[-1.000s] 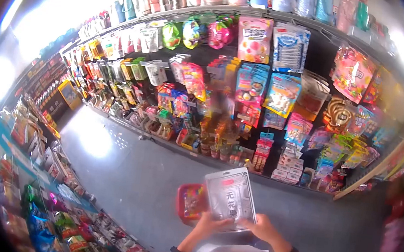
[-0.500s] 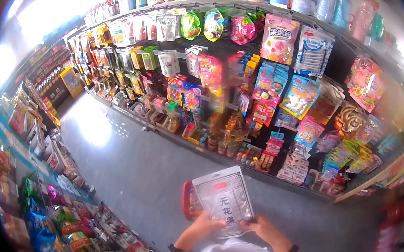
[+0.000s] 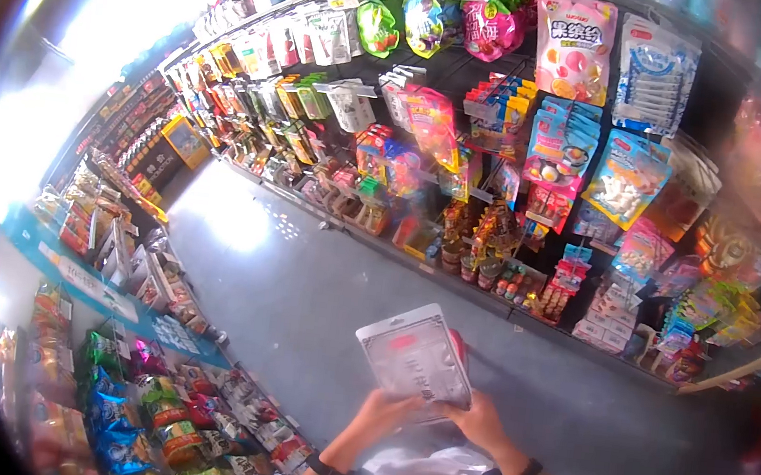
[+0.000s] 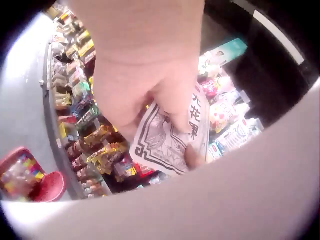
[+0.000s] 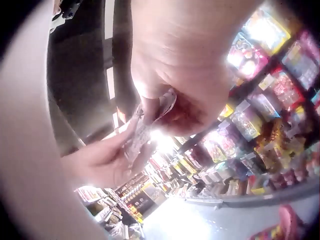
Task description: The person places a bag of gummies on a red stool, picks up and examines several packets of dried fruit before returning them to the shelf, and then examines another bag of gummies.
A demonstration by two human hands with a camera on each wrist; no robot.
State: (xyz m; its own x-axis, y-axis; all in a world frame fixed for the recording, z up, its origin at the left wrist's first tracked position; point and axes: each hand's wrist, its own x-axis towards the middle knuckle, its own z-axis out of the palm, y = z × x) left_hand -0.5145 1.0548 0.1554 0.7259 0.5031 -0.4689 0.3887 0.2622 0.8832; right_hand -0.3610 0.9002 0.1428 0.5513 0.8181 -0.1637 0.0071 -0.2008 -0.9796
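Note:
A flat white snack pouch with black Chinese characters for fig is held in front of the white shirt. My left hand grips its lower left corner, thumb on the printed face. The right hand pinches the lower right corner. In the left wrist view, thumb and fingers of the left hand close round the pouch, whose dark frame pattern shows. Seen edge-on in the right wrist view, the pouch runs between the right hand and the left hand.
Behind the pouch, a red basket with colourful contents stands on the grey floor, plainer in the left wrist view as a red basket. Hanging snack bags fill the rack ahead. Bagged snacks line a shelf at lower left.
The head view has turned, so the rack sits further right and up. Both hands keep hold of the pouch, which now tilts and hides most of the basket.

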